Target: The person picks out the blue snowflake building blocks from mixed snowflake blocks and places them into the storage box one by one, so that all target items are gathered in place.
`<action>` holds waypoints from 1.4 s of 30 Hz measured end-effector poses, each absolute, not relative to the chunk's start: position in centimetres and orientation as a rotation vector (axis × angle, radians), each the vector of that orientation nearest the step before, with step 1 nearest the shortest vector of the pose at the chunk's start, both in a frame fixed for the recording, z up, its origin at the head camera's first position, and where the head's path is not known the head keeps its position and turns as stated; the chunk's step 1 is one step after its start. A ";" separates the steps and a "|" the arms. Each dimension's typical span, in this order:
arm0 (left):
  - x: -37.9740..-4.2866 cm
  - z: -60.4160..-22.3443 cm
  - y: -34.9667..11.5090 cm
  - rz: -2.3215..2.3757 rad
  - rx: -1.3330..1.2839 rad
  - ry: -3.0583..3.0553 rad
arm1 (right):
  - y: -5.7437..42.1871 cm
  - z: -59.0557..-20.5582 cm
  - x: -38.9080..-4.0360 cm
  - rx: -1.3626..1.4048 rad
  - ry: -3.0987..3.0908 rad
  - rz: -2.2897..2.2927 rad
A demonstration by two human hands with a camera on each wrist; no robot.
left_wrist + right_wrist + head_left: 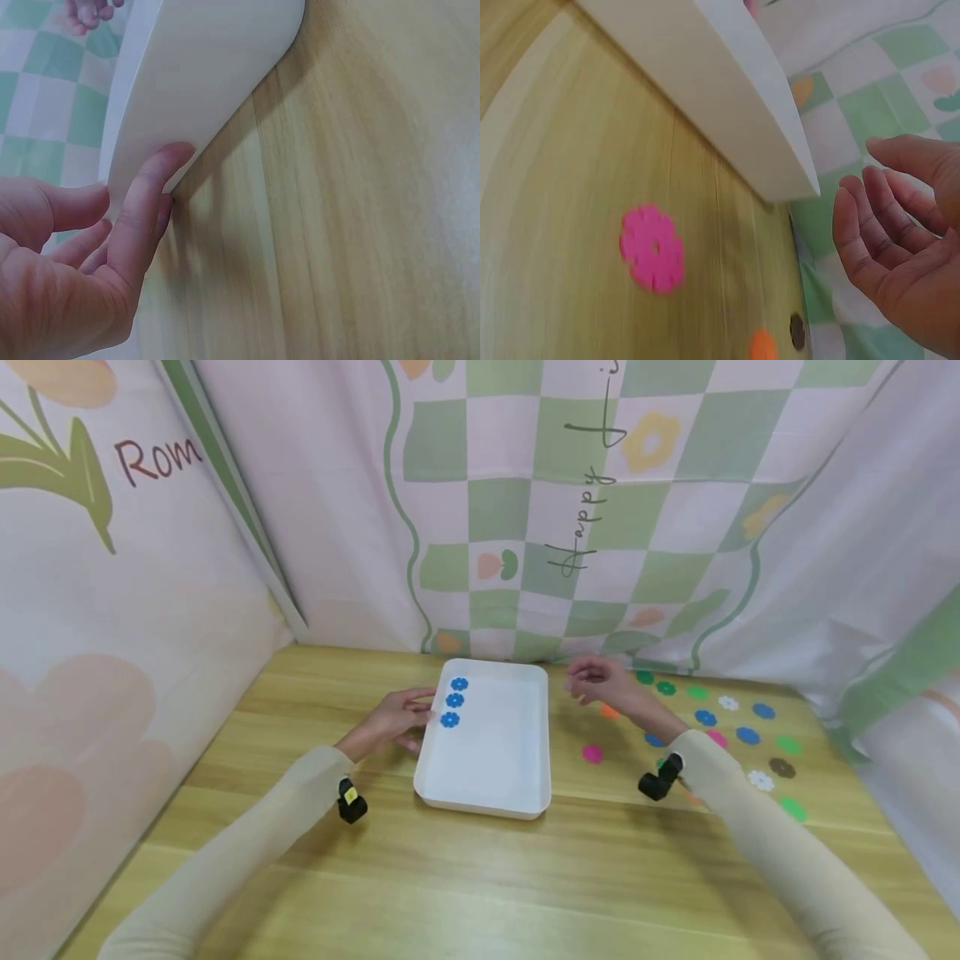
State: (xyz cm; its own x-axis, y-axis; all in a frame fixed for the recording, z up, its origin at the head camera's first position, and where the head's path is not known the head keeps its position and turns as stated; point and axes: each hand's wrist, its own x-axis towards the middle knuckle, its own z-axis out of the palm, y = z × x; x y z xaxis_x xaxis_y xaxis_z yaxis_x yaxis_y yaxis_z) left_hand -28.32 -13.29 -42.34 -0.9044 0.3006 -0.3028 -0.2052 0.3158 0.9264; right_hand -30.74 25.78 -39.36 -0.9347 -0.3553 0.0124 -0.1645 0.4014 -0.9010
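Observation:
A white rectangular tray (495,760) lies on the wooden table, with three blue flower-shaped discs (454,700) in a column along its left side. My left hand (392,718) is at the tray's left edge. In the left wrist view its thumb tip meets the rim and a finger (142,202) rests against the outer wall. Past the tray's far right corner hovers my right hand (603,683), its fingers loosely bent and nothing between them. A pink flower disc (652,249) lies on the table below that hand.
Right of the tray lie several scattered flower discs, among them a brown one (782,767), a white one (761,780) and a green one (792,810). The right forearm hides some of them. A checkered curtain (555,510) hangs along the table's back edge.

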 end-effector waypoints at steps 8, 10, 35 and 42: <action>-28.3 -42.3 -13.3 1.623 0.072 2.161 | 29.6 -40.1 -30.0 -0.431 2.593 -1.415; -28.3 -42.3 -13.3 1.624 0.071 2.158 | 30.6 -40.3 -29.7 -0.429 2.605 -1.373; -28.5 -42.6 -13.3 1.628 0.057 2.155 | 40.2 -43.3 -27.4 -0.502 2.652 -1.273; -28.6 -42.6 -13.1 1.636 0.034 2.140 | 41.0 -44.4 -27.0 -0.517 2.644 -1.179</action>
